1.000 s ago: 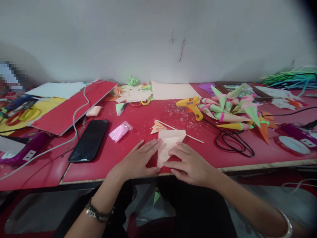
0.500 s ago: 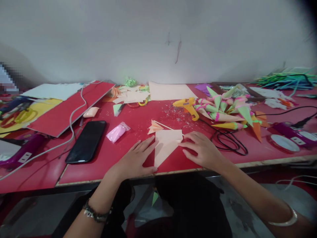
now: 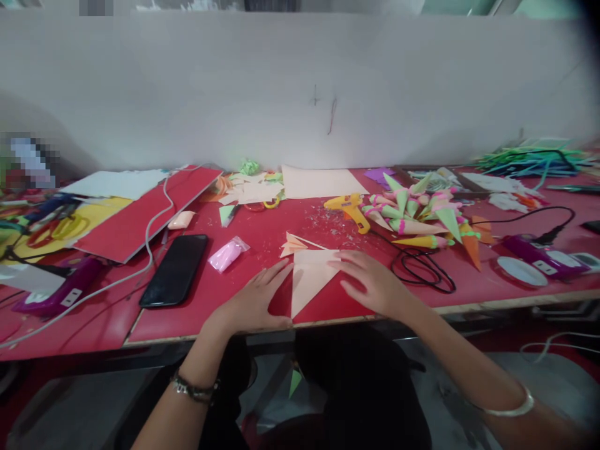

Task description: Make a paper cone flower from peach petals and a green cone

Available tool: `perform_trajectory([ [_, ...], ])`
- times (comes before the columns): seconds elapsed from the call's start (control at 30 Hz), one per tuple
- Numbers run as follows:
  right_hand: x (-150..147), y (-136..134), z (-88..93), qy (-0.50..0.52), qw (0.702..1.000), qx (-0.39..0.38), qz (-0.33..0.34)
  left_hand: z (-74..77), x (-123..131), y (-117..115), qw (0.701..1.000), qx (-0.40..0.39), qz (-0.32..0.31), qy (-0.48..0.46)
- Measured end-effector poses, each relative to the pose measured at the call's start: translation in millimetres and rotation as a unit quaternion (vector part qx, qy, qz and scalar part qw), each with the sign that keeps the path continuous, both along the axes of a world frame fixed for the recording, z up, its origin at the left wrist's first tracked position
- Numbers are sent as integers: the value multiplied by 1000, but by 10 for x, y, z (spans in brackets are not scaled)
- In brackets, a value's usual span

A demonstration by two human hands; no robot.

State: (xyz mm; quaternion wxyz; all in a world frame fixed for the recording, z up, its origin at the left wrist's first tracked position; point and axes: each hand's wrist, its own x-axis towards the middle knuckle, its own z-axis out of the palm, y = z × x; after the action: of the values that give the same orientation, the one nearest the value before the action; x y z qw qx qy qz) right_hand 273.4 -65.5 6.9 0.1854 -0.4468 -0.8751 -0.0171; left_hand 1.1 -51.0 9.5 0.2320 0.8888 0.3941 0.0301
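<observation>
Peach paper [image 3: 309,275]: flat on red tabletop [image 3: 262,228], lower tip near front edge | Left grip [image 3: 257,297]: released, fingers at paper's left edge, likely steadying it | Right grip [image 3: 370,281]: released, fingers laid over upper-right corner, I judge to hold it down

Lower centre of the frame: two bare hands [image 3: 257,297], one cream tapering paper piece [image 3: 309,278]. Left half: one black rectangular smartphone [image 3: 174,270], one small pink plastic packet [image 3: 228,255], one flat red rectangular board [image 3: 122,231]. Right half: one yellow plastic glue gun [image 3: 355,214]; multicoloured paper cones [image 3: 415,226], many, overlapping, exact count indeterminable. Left and right sides: two purple plastic power strips [image 3: 520,247].
</observation>
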Motion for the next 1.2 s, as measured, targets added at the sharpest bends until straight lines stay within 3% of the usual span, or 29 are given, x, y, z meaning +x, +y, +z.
perform_trajectory([
  [0.1,-87,-84,-83,-5,998,-45,39,50,-67,-2,1000,-12,18,-15],
  [0.27,-223,-280,-111,-22,998,-57,-24,136,-35,-93,999,29,19,-42],
  [0.43,-393,-447,11,5,993,-108,-42,-9,282,-285,994,94,-51,-23],
  [0.6,-223,-421,-11,12,990,-138,10,-99,455,-322,991,135,1,-17],
  [0.73,-121,-422,-55,-39,991,-125,10,-49,470,-306,988,155,-12,-25],
  [0.9,-278,-499,28,-20,993,-107,-33,-11,518,-376,980,196,-43,-2],
  [1.2,-196,-346,-77,82,989,-120,32,-45,289,-378,985,156,-29,-67],
])
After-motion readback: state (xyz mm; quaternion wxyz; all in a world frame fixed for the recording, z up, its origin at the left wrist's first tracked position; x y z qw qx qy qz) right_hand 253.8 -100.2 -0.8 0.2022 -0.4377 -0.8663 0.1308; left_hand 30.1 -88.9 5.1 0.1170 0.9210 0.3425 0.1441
